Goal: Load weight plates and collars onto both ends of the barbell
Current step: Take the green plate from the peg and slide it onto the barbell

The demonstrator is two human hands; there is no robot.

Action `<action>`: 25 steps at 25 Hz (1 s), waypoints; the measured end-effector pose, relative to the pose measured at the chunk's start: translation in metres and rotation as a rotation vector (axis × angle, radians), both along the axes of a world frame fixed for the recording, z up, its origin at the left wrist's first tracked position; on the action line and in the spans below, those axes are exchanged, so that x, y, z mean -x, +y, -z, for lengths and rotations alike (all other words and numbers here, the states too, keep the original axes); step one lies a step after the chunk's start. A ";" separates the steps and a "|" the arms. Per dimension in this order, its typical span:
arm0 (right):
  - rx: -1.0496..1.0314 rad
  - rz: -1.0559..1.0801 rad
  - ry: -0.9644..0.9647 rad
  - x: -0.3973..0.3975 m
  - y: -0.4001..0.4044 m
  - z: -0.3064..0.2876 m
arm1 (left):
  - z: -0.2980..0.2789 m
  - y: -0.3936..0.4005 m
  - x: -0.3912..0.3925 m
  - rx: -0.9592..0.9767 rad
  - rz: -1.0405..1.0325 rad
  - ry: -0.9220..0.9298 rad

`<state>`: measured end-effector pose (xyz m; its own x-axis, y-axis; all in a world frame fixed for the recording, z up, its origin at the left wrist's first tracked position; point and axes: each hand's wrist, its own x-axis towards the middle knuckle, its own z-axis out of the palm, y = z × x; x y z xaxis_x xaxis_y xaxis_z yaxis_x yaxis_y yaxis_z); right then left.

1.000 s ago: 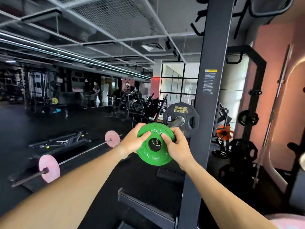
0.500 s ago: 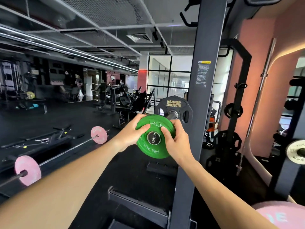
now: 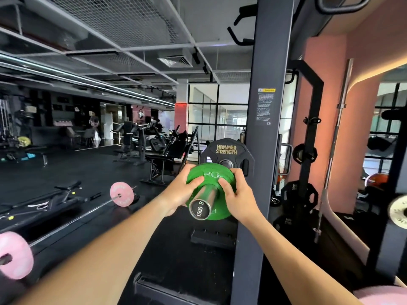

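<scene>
With the green plate (image 3: 210, 190) partway along the barbell sleeve (image 3: 203, 200), short of the black plate (image 3: 226, 154), our left hand (image 3: 179, 194) and right hand (image 3: 236, 194) grip its rim, so we risk pinched fingers or a cocked, jammed plate.

floor (image 3: 92, 172): black gym mat; on it: long bar with pink plates (image 3: 121, 194); black bench (image 3: 63, 190) beside the bar
</scene>
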<state>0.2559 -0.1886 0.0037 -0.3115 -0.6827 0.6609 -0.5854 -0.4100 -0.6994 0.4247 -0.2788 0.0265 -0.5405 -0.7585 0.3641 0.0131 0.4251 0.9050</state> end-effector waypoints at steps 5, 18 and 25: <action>0.018 -0.007 -0.025 0.027 -0.032 0.004 | -0.002 -0.035 0.017 -0.015 0.060 -0.115; -0.031 0.420 0.214 0.132 -0.139 -0.008 | -0.011 -0.162 0.130 0.278 -0.294 -0.241; -0.084 0.499 0.138 0.156 -0.172 -0.004 | -0.013 -0.195 0.166 0.334 -0.481 -0.311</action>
